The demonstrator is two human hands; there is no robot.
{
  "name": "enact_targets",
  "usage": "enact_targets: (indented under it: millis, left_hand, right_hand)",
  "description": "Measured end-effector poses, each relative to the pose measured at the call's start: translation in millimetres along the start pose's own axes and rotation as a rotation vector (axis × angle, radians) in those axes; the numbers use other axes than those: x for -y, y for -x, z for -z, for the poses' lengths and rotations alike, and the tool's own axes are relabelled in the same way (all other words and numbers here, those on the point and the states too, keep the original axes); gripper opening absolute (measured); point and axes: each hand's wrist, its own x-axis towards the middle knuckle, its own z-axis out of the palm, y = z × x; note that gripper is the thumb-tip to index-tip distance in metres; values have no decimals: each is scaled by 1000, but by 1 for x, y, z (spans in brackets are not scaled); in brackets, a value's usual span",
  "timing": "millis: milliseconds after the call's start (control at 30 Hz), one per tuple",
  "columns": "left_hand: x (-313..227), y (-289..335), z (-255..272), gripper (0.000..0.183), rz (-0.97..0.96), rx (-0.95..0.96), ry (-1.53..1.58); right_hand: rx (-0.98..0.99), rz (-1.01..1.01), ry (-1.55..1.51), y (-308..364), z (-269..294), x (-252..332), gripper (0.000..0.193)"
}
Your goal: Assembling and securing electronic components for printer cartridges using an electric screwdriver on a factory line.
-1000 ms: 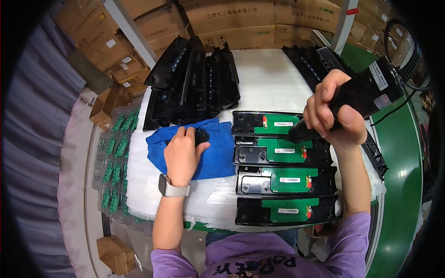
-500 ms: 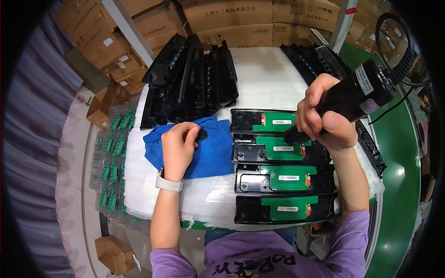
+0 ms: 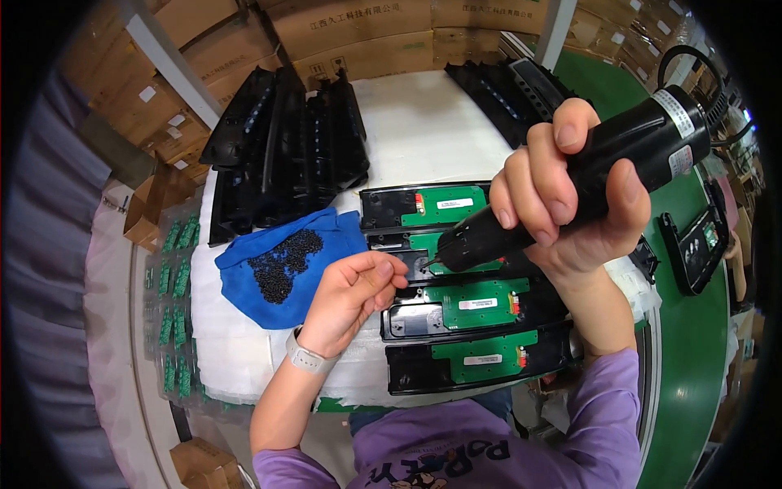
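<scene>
Presumably for control, right hand [image 3: 562, 196] is gripping the driver [image 3: 631, 134] over panels [image 3: 419, 368] lining the near edge of the desk [image 3: 236, 359]; left hand [image 3: 354, 293] is pressing its fingers [image 3: 383, 267] together beside the bit [image 3: 432, 262], contents indiscernible. Leftward, cloth [image 3: 346, 228] is likely keeping screws [image 3: 277, 265] gathered.

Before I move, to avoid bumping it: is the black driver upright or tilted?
Tilted: the black driver slants in the right hand, tip low at the left, rear end high at the right.

Loose black screws [image 3: 281, 265] lie on the blue cloth [image 3: 342, 232]; right of it, a black screwdriver [image 3: 626, 145] slants tip-down above a column of four black panels [image 3: 419, 376] bearing green circuit boards [image 3: 453, 307].
</scene>
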Motion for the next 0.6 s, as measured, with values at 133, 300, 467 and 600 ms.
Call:
enact_targets:
  millis: [133,300,467,600]
  left_hand:
    - [3,2,-11,16,2,34,-109]
    - [6,4,-15,14,-26,9,-207]
    - [6,6,-17,9,-85,3,-401]
    - [11,8,-19,7,-157,-1,-513]
  right_hand:
    - [25,13,-73,3,0,-2,38]
    - [-4,-57,-26,7,-3,-9,37]
    - [-153,-178,27,6,-16,-6,33]
    - [-271,-197,72,6,-19,-10,30]
